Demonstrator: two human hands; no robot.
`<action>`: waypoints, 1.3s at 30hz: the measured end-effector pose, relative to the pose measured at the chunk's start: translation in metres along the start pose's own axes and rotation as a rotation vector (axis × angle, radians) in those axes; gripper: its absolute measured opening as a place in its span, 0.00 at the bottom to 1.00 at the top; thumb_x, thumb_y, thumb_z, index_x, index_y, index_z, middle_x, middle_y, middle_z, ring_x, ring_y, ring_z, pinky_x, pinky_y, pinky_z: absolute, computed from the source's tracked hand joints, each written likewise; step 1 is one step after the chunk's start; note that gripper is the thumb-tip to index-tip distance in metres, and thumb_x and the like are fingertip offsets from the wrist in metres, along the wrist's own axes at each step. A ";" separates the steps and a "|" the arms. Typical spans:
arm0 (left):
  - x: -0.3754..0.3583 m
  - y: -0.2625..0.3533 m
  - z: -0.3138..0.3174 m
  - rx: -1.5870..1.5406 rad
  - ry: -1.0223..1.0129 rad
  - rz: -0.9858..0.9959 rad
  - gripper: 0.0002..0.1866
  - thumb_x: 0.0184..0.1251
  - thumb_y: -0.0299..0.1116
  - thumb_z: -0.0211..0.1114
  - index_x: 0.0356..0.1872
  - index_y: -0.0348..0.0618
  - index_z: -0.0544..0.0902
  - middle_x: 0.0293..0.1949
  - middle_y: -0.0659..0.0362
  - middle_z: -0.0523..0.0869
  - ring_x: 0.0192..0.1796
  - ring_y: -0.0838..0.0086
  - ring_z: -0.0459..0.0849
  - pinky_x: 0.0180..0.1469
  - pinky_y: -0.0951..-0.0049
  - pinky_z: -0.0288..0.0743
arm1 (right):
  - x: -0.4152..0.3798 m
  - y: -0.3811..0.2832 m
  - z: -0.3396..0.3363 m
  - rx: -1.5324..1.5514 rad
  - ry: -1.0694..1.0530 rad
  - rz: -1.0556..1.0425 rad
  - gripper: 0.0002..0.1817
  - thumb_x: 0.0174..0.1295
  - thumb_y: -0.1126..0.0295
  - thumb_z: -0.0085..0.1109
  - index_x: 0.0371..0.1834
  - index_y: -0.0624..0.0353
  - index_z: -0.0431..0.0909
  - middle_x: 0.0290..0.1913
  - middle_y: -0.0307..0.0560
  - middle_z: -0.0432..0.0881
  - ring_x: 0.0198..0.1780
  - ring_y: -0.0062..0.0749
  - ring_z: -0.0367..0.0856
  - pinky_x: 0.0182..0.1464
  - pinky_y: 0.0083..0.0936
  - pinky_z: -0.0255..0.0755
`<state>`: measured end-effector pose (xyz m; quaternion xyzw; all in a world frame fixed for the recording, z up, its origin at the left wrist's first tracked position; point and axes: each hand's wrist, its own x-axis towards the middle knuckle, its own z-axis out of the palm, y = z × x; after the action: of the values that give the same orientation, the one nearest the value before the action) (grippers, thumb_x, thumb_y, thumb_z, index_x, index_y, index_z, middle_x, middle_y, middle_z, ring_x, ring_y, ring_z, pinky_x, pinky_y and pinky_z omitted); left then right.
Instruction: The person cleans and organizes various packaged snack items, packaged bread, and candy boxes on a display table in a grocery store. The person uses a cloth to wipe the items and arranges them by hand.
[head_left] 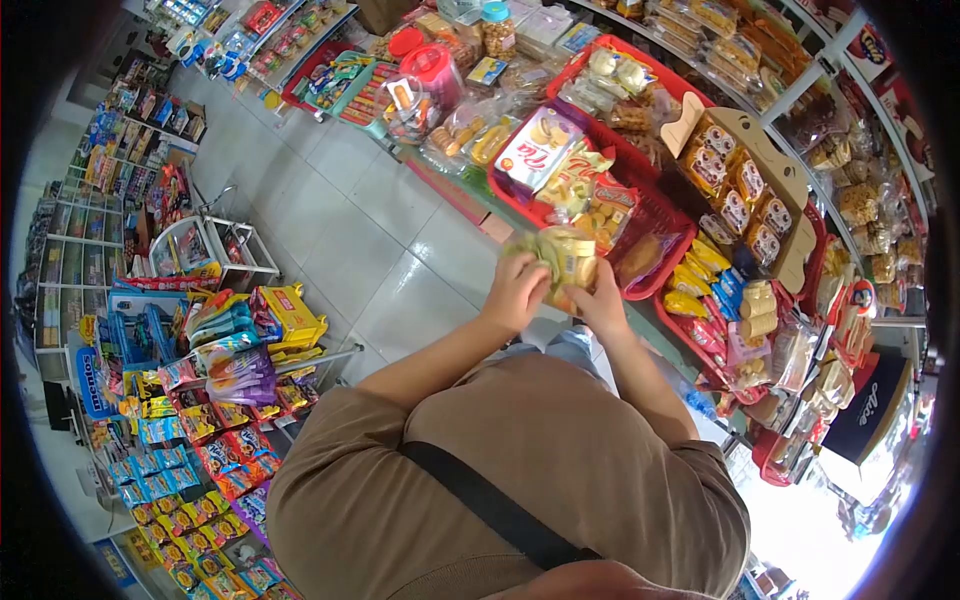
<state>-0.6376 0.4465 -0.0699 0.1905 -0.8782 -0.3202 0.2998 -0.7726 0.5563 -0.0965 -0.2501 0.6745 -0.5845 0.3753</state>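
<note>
Both hands hold a yellow-green snack packet (568, 250) in front of my belly, at the edge of the display. My left hand (520, 290) grips its left side with the fingers bent over the front. On the lower right side, my right hand (600, 303) pinches it with thumb and fingers. A small pale label with dark marks shows on the packet; I cannot read it. Just beyond it stands a red basket (508, 197) with a white and purple "Pia" box (541, 150) and several yellow and red snack packs (605, 205).
Another red basket (668, 278) sits close to the right, near yellow packets (688, 290) and a cardboard tray (783, 180) of wrapped snacks. Jars with red lids (432, 66) stand at the back. A candy rack (215, 400) is on the left, beside the tiled floor (350, 215).
</note>
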 end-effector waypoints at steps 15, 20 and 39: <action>0.024 -0.022 0.059 -1.154 -0.006 -0.901 0.32 0.56 0.46 0.66 0.57 0.39 0.65 0.49 0.56 0.76 0.48 0.71 0.79 0.43 0.72 0.77 | 0.050 -0.005 -0.098 0.021 -0.524 0.035 0.40 0.48 0.57 0.69 0.59 0.64 0.59 0.51 0.49 0.70 0.54 0.30 0.69 0.56 0.27 0.65; 0.030 -0.012 0.071 -0.708 -0.024 -0.884 0.33 0.50 0.42 0.70 0.55 0.40 0.66 0.48 0.56 0.74 0.48 0.70 0.75 0.45 0.71 0.73 | 0.058 -0.037 -0.119 0.022 -0.648 0.344 0.32 0.51 0.66 0.65 0.57 0.66 0.61 0.43 0.48 0.77 0.41 0.31 0.79 0.36 0.24 0.77; 0.035 -0.009 0.045 -0.725 -0.192 -0.610 0.13 0.65 0.32 0.56 0.49 0.44 0.77 0.40 0.64 0.76 0.37 0.82 0.74 0.38 0.82 0.68 | 0.090 0.029 -0.118 -0.396 0.438 0.071 0.28 0.43 0.60 0.68 0.41 0.69 0.69 0.37 0.58 0.78 0.40 0.47 0.78 0.43 0.36 0.71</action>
<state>-0.6913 0.4420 -0.0891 0.2924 -0.6379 -0.6950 0.1567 -0.9173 0.5632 -0.1403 -0.1627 0.8487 -0.4682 0.1847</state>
